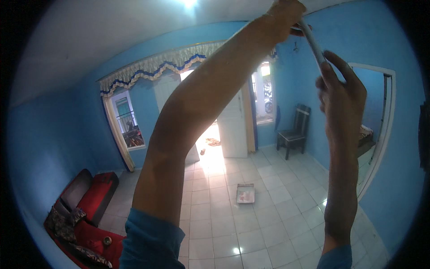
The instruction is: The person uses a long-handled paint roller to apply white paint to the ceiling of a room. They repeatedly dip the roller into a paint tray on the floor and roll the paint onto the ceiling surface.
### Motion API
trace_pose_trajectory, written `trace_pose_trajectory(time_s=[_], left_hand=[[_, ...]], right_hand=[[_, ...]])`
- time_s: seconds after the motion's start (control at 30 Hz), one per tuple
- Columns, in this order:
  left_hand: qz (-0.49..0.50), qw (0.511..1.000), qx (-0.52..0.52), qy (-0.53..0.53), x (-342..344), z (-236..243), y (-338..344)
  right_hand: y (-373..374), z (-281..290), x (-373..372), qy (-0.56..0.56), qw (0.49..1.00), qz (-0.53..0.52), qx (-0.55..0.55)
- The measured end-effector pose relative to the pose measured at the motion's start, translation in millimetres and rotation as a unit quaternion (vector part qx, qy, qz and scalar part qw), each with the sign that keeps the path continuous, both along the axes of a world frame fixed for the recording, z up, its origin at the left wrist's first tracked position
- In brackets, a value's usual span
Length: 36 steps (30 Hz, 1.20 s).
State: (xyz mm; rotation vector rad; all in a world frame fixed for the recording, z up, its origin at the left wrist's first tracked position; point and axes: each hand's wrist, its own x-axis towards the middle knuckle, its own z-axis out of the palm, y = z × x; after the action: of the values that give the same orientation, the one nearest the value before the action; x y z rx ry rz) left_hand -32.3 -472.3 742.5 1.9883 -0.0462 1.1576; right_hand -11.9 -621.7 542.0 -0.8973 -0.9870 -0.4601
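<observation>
Both my arms are raised to the top right. My left hand (pixel 284 20) is closed around the upper part of a pale, slim pole (pixel 312 41), near where the wall meets the ceiling; the pole's top is hidden or out of view. Lower on the same pole, my right hand (pixel 340 92) grips it with fingers wrapped round, the pole slanting down from upper left to lower right. My left forearm crosses the middle of the view.
A shallow square tray (pixel 245 199) lies on the tiled floor (pixel 215 224). A red and black sofa (pixel 96 197) is at lower left. A dark chair (pixel 291 136) stands by the far wall. An open front door (pixel 237 134) is ahead, a doorway (pixel 389 98) at right.
</observation>
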Motion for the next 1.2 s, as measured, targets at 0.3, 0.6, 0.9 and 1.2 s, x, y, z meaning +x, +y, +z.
trace_pose_trajectory(time_s=[0.3, 0.6, 0.9, 1.2], left_hand=[[-0.010, 1.000, -0.010, -0.028, 5.9, 10.6, 50.1], [-0.046, 0.996, 0.078, -0.015, -30.3, -57.2, -48.3], [0.052, 0.995, -0.082, 0.008, 10.2, -26.1, 72.4], [0.001, 0.990, -0.111, -0.083, 68.5, -47.9, 235.4]], right_hand=[[60.0, 43.0, 13.7, 0.065, 0.989, 0.130, 0.023], [-12.2, -24.8, -2.9, 0.060, 0.998, 0.020, -0.006], [117.7, 7.4, 34.7, 0.045, 0.988, 0.145, 0.032], [256.7, -36.2, 84.6, 0.057, 0.995, 0.036, -0.077]])
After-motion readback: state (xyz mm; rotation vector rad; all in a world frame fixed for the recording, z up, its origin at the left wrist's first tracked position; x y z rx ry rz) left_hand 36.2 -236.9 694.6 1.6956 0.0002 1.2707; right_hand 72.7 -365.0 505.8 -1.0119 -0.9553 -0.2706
